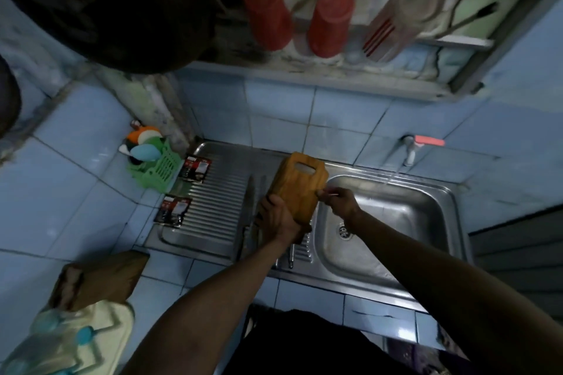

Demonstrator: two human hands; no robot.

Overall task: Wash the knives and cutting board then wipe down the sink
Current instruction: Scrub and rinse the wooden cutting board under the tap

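Cutting board point(297, 189): tilted over the drainboard beside the basin, likely for rinsing | left hand point(278, 216): fingers grasp its lower end | right hand point(338, 199): pinches its right edge | knives point(248, 210): on drainboard | tap point(409, 151): running into sink point(396, 216).

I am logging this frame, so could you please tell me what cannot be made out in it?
- Head view: the lower end of the cutting board is hidden by the left hand.
- What the right hand pinches is too small to identify.
- The knives on the drainboard are dark and blurred.
- The shelf cups are motion-blurred.
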